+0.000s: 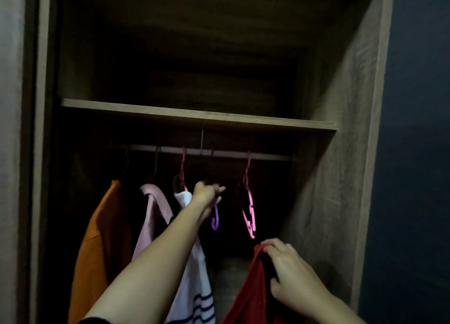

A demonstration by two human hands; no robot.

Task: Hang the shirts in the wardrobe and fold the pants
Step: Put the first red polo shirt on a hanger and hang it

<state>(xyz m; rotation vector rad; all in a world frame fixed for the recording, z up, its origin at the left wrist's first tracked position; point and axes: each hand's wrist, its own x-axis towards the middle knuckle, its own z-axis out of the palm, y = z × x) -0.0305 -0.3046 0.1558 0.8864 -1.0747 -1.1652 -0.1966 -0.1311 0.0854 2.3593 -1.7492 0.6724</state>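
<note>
Risk: purple hanger (215, 216) snags the rail (219, 153) or the white striped shirt (194, 287) beside it as it's unhooked — dim wardrobe (341, 177), hook hard to see. Red shirt (246, 292) could slip from a one-handed pinch. Left hand (207, 194) reaches up, arm outstretched, fingers closed on the hanger. Right hand (289, 275) low, clutching the red shirt's top edge — empty pink hanger (250, 211) just above
</note>
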